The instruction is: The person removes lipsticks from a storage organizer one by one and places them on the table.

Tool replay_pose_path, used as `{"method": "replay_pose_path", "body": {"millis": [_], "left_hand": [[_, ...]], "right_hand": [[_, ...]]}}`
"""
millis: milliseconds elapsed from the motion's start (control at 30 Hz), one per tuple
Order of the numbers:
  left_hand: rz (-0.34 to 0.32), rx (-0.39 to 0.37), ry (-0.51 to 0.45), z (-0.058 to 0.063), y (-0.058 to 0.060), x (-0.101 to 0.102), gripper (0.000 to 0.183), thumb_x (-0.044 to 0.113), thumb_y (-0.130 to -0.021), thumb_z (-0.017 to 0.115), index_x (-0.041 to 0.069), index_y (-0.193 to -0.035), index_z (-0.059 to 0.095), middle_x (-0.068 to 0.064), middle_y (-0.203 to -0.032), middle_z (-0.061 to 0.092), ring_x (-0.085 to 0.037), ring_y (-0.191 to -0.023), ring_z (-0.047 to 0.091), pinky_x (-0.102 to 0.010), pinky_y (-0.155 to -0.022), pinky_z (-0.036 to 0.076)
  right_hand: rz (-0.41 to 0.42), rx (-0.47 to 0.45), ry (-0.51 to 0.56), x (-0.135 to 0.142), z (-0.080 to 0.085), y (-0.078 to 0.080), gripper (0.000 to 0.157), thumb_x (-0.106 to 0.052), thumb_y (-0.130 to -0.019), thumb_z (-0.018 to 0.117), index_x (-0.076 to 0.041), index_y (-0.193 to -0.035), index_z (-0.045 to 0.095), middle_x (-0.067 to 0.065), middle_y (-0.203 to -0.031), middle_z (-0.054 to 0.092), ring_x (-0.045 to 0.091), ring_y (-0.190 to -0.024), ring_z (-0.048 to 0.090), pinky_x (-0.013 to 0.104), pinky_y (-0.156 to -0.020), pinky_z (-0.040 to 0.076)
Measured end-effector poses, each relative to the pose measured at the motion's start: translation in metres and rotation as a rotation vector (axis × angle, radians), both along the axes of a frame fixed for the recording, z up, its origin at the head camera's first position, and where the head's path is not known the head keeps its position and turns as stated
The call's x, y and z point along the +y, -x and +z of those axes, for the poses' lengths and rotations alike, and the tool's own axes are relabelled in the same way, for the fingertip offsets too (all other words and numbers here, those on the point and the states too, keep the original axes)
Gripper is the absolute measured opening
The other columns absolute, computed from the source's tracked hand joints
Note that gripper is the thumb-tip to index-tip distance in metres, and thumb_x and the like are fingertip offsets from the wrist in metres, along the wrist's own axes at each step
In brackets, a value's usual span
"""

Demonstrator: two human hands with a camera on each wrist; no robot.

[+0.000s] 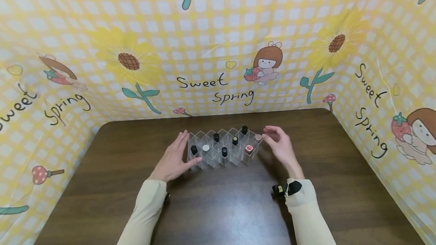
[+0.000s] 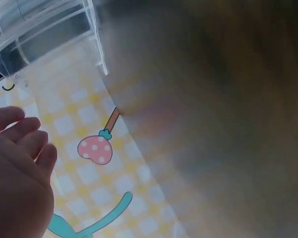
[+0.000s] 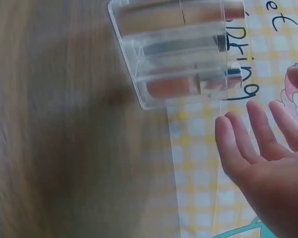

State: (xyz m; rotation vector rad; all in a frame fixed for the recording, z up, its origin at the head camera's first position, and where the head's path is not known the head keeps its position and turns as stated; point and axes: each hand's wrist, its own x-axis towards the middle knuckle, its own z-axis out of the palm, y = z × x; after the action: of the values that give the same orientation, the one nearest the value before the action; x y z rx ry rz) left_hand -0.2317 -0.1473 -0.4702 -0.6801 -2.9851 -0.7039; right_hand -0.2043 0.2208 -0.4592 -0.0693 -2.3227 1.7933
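Note:
A clear plastic lipstick organizer [image 1: 212,160] with zigzag-edged compartments stands on the table, several capped lipstick tubes upright in it. Most caps are black; one white cap [image 1: 206,148] is toward the left, and a tube with a red-marked top [image 1: 249,148] is at the front right. My left hand [image 1: 174,158] lies along the organizer's left end, fingers extended, thumb reaching across its front corner. Beside the right end is my right hand [image 1: 282,146], fingers loosely bent with nothing held, fingertips close to a pale-capped tube [image 1: 258,138]. Whether they touch it I cannot tell.
The dark brown wooden table [image 1: 218,207] carries the organizer near its back edge. Yellow checked cloth [image 1: 204,48] printed with flowers and lettering hangs behind and on both sides. A black wrist camera [image 1: 287,189] is strapped to the right wrist.

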Motion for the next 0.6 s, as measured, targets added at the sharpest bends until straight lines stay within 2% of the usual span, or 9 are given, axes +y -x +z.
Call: {"method": "replay_pose_path", "body": {"millis": [167, 267, 400, 533, 600], "left_hand": [[0.04, -0.109, -0.148, -0.002, -0.004, 0.004, 0.101, 0.073, -0.084, 0.052, 0.03, -0.155, -0.005, 0.002, -0.165, -0.004, -0.025, -0.152, 0.002, -0.059, -0.115, 0.023], [0.046, -0.13, -0.183, -0.001, -0.004, 0.007, 0.102, 0.072, -0.083, 0.053, 0.033, -0.154, -0.008, 0.004, -0.164, -0.008, -0.025, -0.152, 0.0, -0.06, -0.114, 0.024], [0.018, -0.091, -0.109, 0.001, -0.004, 0.011, 0.102, 0.074, -0.083, 0.051, 0.027, -0.156, -0.002, 0.008, -0.164, -0.006, -0.023, -0.152, -0.004, -0.055, -0.118, 0.02], [0.002, -0.054, -0.016, 0.002, -0.005, 0.013, 0.102, 0.077, -0.083, 0.047, 0.019, -0.157, 0.007, 0.004, -0.165, 0.0, -0.023, -0.152, -0.006, -0.052, -0.121, 0.011], [0.001, -0.048, 0.017, 0.002, -0.005, 0.014, 0.102, 0.078, -0.083, 0.046, 0.017, -0.157, 0.009, 0.0, -0.165, 0.003, -0.024, -0.152, -0.006, -0.054, -0.121, 0.01]], "right_hand": [[-0.01, -0.043, 0.025, -0.009, -0.005, -0.001, 0.042, -0.011, -0.092, 0.064, 0.003, -0.129, 0.051, 0.024, -0.131, 0.056, 0.033, -0.123, 0.055, 0.013, -0.088, 0.044], [-0.023, -0.06, 0.007, -0.012, -0.007, -0.001, 0.043, -0.012, -0.092, 0.065, 0.001, -0.13, 0.051, 0.023, -0.132, 0.055, 0.032, -0.124, 0.055, 0.022, -0.094, 0.045], [-0.033, -0.061, -0.026, -0.016, -0.01, -0.002, 0.043, -0.01, -0.091, 0.065, 0.001, -0.13, 0.052, 0.022, -0.132, 0.056, 0.034, -0.122, 0.055, 0.034, -0.096, 0.046], [-0.025, -0.077, -0.049, -0.019, -0.015, -0.002, 0.043, -0.008, -0.09, 0.065, 0.001, -0.13, 0.051, 0.022, -0.128, 0.058, 0.033, -0.117, 0.058, 0.028, -0.09, 0.047], [-0.023, -0.083, -0.052, -0.021, -0.017, -0.002, 0.043, -0.008, -0.09, 0.066, 0.001, -0.13, 0.051, 0.022, -0.126, 0.059, 0.033, -0.115, 0.059, 0.026, -0.088, 0.047]]}}
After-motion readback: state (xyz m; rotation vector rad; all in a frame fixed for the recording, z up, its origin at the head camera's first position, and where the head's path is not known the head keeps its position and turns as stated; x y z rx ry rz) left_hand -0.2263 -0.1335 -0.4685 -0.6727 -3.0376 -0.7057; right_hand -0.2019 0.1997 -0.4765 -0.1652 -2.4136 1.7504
